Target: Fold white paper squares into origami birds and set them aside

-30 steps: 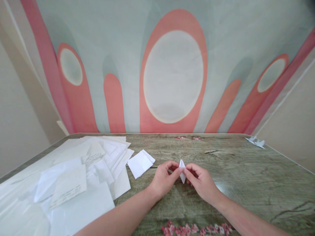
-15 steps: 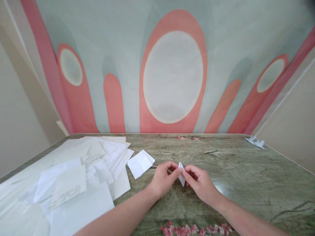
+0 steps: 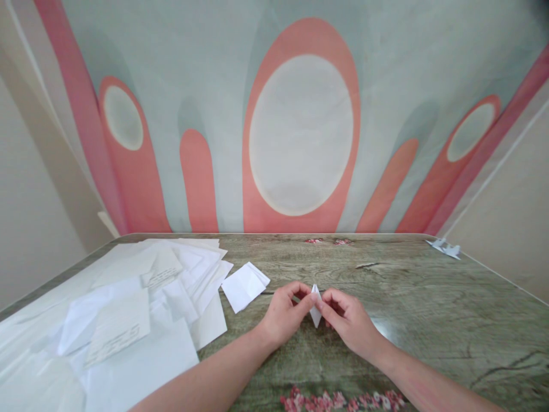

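Between my two hands is a small folded white paper [image 3: 316, 317], a narrow diamond with a slit at its upper point. My left hand [image 3: 287, 312] pinches its left side between thumb and fingers. From the right, my right hand [image 3: 345, 317] grips the other side in the same way, thumb toward me. Parts of the fingertips behind the paper are hidden. To the left of my left hand lie a few folded white paper squares [image 3: 244, 287], partly overlapping.
A spread heap of white paper sheets [image 3: 141, 369], some with printed lines, covers the left of the wood-patterned table [image 3: 412, 274]. Small folded paper figures [image 3: 446, 248] rest at the far right corner. A wall with a coral and grey pattern [image 3: 300, 223] rises behind the table.
The folded paper has turned slightly, its lower point shifting a little to the left. Both hands keep their grip in nearly the same place.
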`<move>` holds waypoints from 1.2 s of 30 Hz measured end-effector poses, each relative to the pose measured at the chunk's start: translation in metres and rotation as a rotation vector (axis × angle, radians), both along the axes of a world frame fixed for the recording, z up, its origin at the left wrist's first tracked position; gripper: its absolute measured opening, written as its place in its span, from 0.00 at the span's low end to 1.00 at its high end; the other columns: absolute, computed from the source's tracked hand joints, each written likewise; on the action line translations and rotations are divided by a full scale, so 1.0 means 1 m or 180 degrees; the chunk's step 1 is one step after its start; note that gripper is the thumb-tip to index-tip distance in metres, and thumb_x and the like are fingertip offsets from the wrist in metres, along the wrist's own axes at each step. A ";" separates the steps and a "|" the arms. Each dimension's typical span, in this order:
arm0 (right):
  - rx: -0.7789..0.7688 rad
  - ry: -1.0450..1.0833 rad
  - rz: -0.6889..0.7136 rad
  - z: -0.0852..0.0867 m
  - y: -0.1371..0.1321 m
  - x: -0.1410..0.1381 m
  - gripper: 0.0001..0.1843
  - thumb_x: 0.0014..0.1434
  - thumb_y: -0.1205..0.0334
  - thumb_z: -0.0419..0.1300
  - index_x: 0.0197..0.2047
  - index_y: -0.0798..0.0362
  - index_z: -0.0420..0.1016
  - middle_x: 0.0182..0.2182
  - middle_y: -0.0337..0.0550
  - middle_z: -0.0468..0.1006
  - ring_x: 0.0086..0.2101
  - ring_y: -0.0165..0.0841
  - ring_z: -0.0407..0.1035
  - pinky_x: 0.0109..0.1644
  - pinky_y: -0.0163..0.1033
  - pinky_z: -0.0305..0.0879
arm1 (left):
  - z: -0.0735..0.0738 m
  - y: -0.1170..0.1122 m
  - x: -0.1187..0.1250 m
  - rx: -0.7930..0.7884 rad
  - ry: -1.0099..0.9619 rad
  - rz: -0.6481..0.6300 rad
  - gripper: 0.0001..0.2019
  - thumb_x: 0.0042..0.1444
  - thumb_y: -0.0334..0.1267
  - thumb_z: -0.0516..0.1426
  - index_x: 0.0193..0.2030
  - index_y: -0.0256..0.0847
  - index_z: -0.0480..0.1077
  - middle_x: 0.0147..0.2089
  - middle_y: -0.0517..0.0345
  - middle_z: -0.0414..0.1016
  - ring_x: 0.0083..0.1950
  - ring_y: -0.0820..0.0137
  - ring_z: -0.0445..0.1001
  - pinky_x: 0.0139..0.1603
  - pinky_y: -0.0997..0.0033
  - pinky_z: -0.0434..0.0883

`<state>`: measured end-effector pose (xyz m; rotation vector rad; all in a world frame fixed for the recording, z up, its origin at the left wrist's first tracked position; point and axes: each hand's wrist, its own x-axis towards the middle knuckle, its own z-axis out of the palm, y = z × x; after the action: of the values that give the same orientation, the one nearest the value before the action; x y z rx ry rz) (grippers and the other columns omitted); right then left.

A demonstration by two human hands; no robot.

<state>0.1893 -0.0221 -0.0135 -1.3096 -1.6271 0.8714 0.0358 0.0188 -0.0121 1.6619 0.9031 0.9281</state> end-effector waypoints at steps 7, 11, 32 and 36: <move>-0.0082 0.0086 0.0062 -0.001 0.000 0.003 0.17 0.58 0.51 0.53 0.25 0.55 0.69 0.16 0.34 0.65 0.18 0.26 0.61 0.22 0.31 0.56 | -0.001 0.002 -0.001 -0.0103 -0.0049 -0.0098 0.11 0.51 0.43 0.57 0.31 0.35 0.70 0.28 0.58 0.71 0.29 0.73 0.67 0.32 0.75 0.64; -0.0030 0.0066 0.0076 -0.002 0.000 0.003 0.17 0.58 0.52 0.53 0.26 0.55 0.70 0.17 0.35 0.67 0.18 0.26 0.62 0.22 0.31 0.57 | -0.003 0.002 -0.001 -0.0079 -0.0067 -0.0093 0.12 0.52 0.44 0.56 0.31 0.35 0.69 0.28 0.58 0.71 0.29 0.73 0.68 0.32 0.75 0.64; 0.0098 0.0759 -0.0189 -0.002 0.005 0.009 0.14 0.56 0.53 0.56 0.39 0.54 0.73 0.26 0.39 0.71 0.21 0.26 0.64 0.23 0.31 0.63 | -0.003 0.002 -0.003 -0.0333 -0.0366 -0.0587 0.14 0.54 0.46 0.55 0.31 0.34 0.69 0.29 0.58 0.69 0.30 0.73 0.65 0.33 0.75 0.63; 0.0175 0.0749 -0.0095 -0.002 0.004 0.008 0.13 0.56 0.54 0.56 0.39 0.53 0.74 0.27 0.39 0.69 0.21 0.26 0.64 0.22 0.31 0.63 | -0.001 0.003 -0.003 -0.0353 -0.0368 -0.0649 0.14 0.54 0.46 0.55 0.31 0.34 0.69 0.28 0.58 0.68 0.30 0.73 0.64 0.34 0.75 0.63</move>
<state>0.1975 -0.0176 -0.0157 -1.1446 -1.4345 0.9197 0.0331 0.0219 -0.0135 1.5566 0.6810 0.8112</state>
